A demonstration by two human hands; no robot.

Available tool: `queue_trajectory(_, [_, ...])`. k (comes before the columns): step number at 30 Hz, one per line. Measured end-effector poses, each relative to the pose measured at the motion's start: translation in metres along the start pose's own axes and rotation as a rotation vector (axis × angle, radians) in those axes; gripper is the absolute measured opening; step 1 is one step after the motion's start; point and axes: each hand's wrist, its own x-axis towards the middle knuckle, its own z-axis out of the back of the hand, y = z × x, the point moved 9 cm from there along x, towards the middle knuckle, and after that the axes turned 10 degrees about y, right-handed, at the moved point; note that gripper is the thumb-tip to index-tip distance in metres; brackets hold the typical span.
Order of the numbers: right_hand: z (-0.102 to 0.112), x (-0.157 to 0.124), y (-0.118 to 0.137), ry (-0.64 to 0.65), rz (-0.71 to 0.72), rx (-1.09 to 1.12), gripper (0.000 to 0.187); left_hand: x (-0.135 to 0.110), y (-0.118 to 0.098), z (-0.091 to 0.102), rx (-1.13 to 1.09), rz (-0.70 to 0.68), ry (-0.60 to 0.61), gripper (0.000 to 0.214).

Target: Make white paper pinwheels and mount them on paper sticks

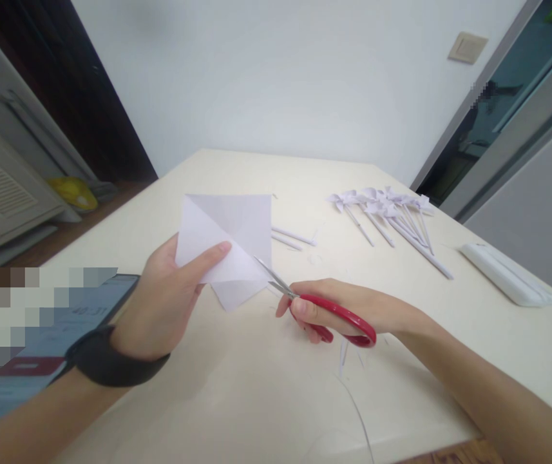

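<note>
My left hand (174, 290) grips a square sheet of white paper (237, 222) by its left side, thumb on top. A diagonal crease runs across the sheet from its upper left corner. Red-handled scissors (336, 309) are in my right hand (333, 299), their blades slightly apart and pointing at the sheet's lower right corner. Whether the blades touch the paper I cannot tell. Below the sheet a pointed white paper piece (232, 298) shows, partly hidden by it.
Several white paper pinwheels (382, 203) on sticks lie at the back right of the table (256, 386). Rolled paper sticks (295, 236) rest behind the sheet. A white case (505, 274) is at the right; a tablet-like screen (63, 348) sits at the left. A thin wire (360, 415) lies in front.
</note>
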Motion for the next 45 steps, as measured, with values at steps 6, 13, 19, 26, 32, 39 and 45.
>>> queue_trajectory(6, [-0.002, 0.000, -0.003, 0.004, 0.030, 0.055, 0.041, -0.002, -0.002, 0.001, 0.074, -0.008, -0.040, 0.032])
queue_trajectory(13, [-0.003, 0.002, -0.007, 0.011, 0.040, 0.080, 0.039, -0.003, 0.003, 0.005, 0.185, 0.002, -0.065, 0.037])
queue_trajectory(19, [-0.003, 0.003, -0.008, -0.001, 0.039, 0.107, 0.036, -0.003, 0.005, 0.003, 0.175, 0.014, -0.067, 0.035])
queue_trajectory(26, [-0.002, 0.005, -0.013, -0.013, 0.030, 0.114, 0.037, -0.001, 0.003, -0.004, 0.144, 0.029, 0.009, 0.006])
queue_trajectory(32, [0.002, 0.004, -0.015, -0.039, 0.026, 0.115, 0.042, -0.001, -0.001, -0.008, 0.128, 0.045, 0.035, 0.008])
queue_trajectory(39, [0.004, 0.005, -0.015, -0.059, 0.025, 0.133, 0.044, 0.003, 0.000, -0.008, 0.081, 0.054, 0.051, 0.008])
queue_trajectory(45, [0.005, 0.005, -0.013, -0.075, 0.039, 0.153, 0.044, 0.002, 0.008, -0.007, 0.119, 0.122, 0.077, 0.026])
